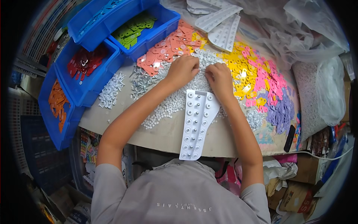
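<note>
My left hand (184, 69) and my right hand (220, 79) are close together over a heap of small white round plastic pieces (164, 108). The fingers of both are curled in. Whatever they pinch is hidden or too small to make out. Just below them lies a white plastic jig (195, 125), its lower end by the table's near edge. Round seats line both its sides, several holding white pieces, and small metal pins stand along its middle channel. Salmon tags (164, 52) lie beyond my left hand, and yellow tags (240, 71) spread to the right of my right hand.
Blue bins (115, 52) at left hold green, red, orange and blue tags. Metal pins (112, 89) lie near them. Pink tags (274, 80), purple tags (279, 114) and a bulging clear bag (317, 97) are at right. More white jigs (220, 24) are stacked at the back.
</note>
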Tool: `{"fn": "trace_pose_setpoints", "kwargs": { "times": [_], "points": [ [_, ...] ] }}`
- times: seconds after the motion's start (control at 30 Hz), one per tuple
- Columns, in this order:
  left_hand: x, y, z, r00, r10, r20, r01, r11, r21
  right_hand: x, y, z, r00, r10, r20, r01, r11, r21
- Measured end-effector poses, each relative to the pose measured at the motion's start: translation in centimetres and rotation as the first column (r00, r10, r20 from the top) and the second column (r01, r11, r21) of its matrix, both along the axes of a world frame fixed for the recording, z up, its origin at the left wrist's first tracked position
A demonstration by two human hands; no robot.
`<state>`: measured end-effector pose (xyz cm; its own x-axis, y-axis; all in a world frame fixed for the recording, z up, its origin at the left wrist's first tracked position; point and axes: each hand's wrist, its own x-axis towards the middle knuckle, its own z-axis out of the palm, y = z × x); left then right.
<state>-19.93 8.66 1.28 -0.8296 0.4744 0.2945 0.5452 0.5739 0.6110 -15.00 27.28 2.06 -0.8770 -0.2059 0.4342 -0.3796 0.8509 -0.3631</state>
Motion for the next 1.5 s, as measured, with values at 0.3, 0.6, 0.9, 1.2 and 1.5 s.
{"fn": "trace_pose_setpoints", "kwargs": {
  "times": [0.3,0.6,0.9,1.2,1.5],
  "points": [
    [8.1,-3.9,4.8,0.967,-0.140,0.211,0.087,0.967,0.239,2.2,0.5,0.9,0.992,-0.073,0.104,0.082,0.992,-0.093],
    [14.1,-6.4,4.7,0.915,-0.214,0.341,0.113,0.949,0.293,3.1,0.5,1.8,0.999,-0.025,0.037,0.030,0.987,-0.156],
    [15.0,-6.9,5.1,0.882,-0.147,0.448,-0.010,0.944,0.330,1.5,-0.3,1.4,0.998,-0.046,0.043,0.044,0.998,0.037],
    [15.6,-5.6,2.6,0.917,-0.165,0.363,0.058,0.956,0.287,13.3,-1.2,6.4,0.936,0.025,0.350,0.119,0.916,-0.384],
    [16.1,-4.8,2.6,0.944,-0.102,0.313,0.024,0.969,0.245,16.0,-2.0,4.2,0.902,0.061,0.428,0.093,0.939,-0.330]
  ]
}}
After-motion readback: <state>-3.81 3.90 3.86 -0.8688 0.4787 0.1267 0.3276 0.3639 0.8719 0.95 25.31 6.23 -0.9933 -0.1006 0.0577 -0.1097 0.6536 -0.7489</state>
